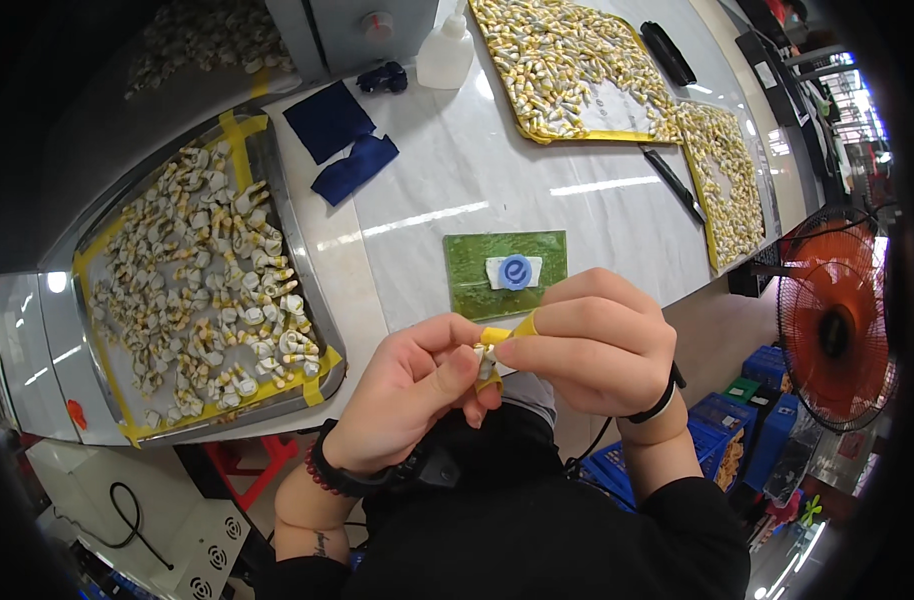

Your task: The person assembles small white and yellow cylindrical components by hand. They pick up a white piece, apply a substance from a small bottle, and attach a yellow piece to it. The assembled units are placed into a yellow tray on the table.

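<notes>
The left hand [412,390] is bent nearly closed, its thumb and fingers pinching a small white piece [485,356]. The right hand [602,345] meets it from the other side, thumb and index fingertips together at the piece; its remaining fingers are curled. The fingertips hide most of the piece, so its full shape cannot be determined. Yellow material shows at the fingertips of both hands; whether it wraps the fingers or belongs to the piece cannot be told.

Just beyond the hands lies a translucent green square plate [467,255]. On it, a white rectangular pad carries a blue round label [516,272] bearing one letter-like sign.

Left: a metal-rimmed, yellow-taped tray [314,300] of white-and-yellow pieces.

Farther out: a white plastic bottle [445,55] and a yellow-edged tray [617,136] of similar pieces, both cut off by the upper picture edge.
</notes>
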Action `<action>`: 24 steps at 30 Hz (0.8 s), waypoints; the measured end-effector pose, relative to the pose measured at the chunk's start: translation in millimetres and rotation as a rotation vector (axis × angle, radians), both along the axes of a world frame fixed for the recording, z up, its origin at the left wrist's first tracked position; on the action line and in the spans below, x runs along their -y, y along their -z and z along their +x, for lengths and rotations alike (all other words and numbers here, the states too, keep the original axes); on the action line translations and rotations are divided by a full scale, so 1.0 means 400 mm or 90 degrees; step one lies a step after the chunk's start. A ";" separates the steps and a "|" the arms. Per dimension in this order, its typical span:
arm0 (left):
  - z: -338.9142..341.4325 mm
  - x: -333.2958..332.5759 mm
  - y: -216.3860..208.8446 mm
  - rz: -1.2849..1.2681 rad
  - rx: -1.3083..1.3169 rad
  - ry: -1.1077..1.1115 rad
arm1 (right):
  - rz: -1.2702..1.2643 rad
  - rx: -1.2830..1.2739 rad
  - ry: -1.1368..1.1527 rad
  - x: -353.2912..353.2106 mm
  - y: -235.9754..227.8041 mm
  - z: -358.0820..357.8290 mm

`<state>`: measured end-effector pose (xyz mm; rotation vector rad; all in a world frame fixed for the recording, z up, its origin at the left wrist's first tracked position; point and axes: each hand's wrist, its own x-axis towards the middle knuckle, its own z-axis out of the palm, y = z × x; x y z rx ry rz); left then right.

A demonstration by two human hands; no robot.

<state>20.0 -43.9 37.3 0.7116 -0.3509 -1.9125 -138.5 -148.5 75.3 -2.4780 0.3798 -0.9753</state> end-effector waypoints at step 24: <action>0.018 -0.001 0.014 -0.006 -0.191 0.112 | 0.041 -0.009 -0.046 -0.015 -0.027 -0.005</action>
